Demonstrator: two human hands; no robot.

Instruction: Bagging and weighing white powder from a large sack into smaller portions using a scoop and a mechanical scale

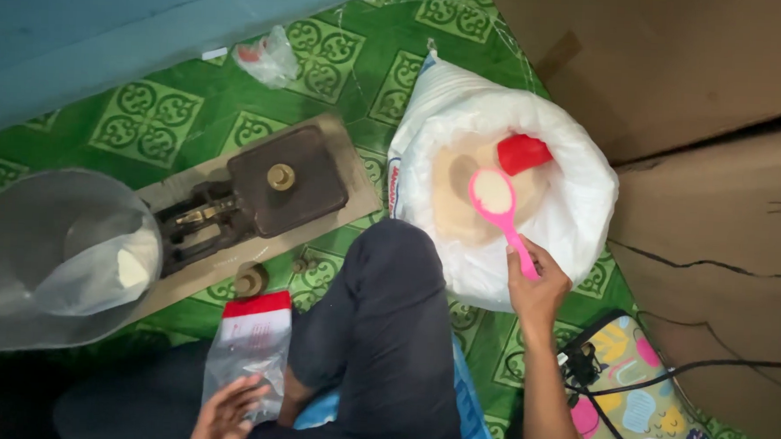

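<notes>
The pink spoon [497, 206], pinched in the right hand [535, 292], sits full over the white sack [575, 210] at upper right, while the left hand [227, 414] at the bottom grips a little bag [249, 345] with no powder in it yet.

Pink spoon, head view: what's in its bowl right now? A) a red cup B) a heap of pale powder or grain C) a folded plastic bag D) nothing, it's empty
B: the pink spoon, held by the right hand over the open white sack, carries a pale heap in its bowl; the red scoop lies apart in the sack.
</notes>
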